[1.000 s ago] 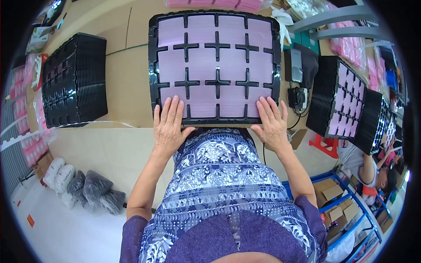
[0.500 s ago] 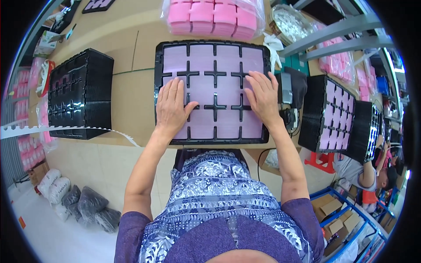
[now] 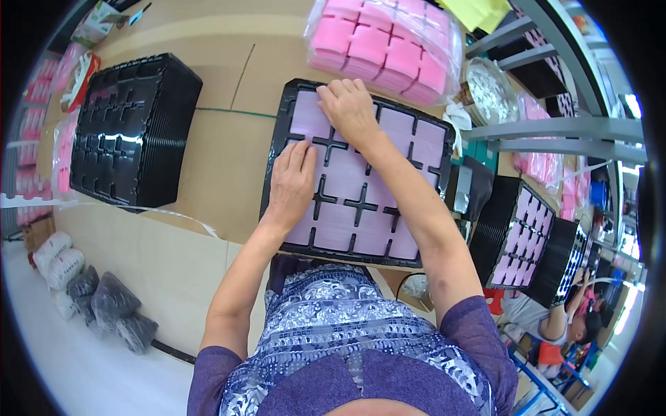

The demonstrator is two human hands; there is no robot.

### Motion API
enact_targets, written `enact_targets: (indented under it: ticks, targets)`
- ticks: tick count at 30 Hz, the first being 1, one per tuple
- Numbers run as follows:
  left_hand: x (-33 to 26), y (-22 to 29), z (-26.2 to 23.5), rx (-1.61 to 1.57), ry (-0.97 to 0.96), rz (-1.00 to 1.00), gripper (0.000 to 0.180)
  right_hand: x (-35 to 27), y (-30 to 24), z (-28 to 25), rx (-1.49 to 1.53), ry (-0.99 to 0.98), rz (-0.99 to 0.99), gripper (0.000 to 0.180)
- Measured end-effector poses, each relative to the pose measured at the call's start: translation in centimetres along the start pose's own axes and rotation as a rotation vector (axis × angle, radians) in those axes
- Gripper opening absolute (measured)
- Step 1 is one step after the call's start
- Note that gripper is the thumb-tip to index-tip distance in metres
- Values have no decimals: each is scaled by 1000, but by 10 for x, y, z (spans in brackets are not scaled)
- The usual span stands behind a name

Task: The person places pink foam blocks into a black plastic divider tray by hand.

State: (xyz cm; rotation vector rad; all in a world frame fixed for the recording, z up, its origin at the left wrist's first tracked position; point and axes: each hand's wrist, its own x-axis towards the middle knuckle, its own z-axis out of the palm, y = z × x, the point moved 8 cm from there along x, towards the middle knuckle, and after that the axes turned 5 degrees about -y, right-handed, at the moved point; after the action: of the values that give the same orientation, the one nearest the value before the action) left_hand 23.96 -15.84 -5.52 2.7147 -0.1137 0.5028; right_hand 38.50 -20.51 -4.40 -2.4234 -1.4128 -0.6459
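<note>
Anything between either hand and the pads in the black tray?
Nothing visible. The left hand lies flat on the pale pink pads in the black tray, and the right hand presses the pads at the far row, both in direct contact.

A black tray point(image 3: 291, 111) lies on the worktop point(image 3: 229, 159), its compartments filled with pale pink pads point(image 3: 347, 173). The left hand point(image 3: 291, 184) lies flat on the tray's left side. The right hand point(image 3: 349, 109) presses flat on the far row. A bag of pink sponges point(image 3: 388, 41) lies just beyond; a stack of empty black trays point(image 3: 132, 128) stands at left.
</note>
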Motion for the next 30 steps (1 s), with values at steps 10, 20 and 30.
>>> enact_targets:
  ticks: [10, 20, 30]
  targets:
    - [-4, -4, 0, 26, 7, -46, 34, -1, -3, 10, 70, -87, 84, 14]
    - [-1, -2, -1, 33, -8, -62, 37, -1, -10, 12, 67, -60, -33, 9]
    - [-2, -2, 1, 67, -24, -44, 41, 6, 9, 11, 434, -234, 166, 12]
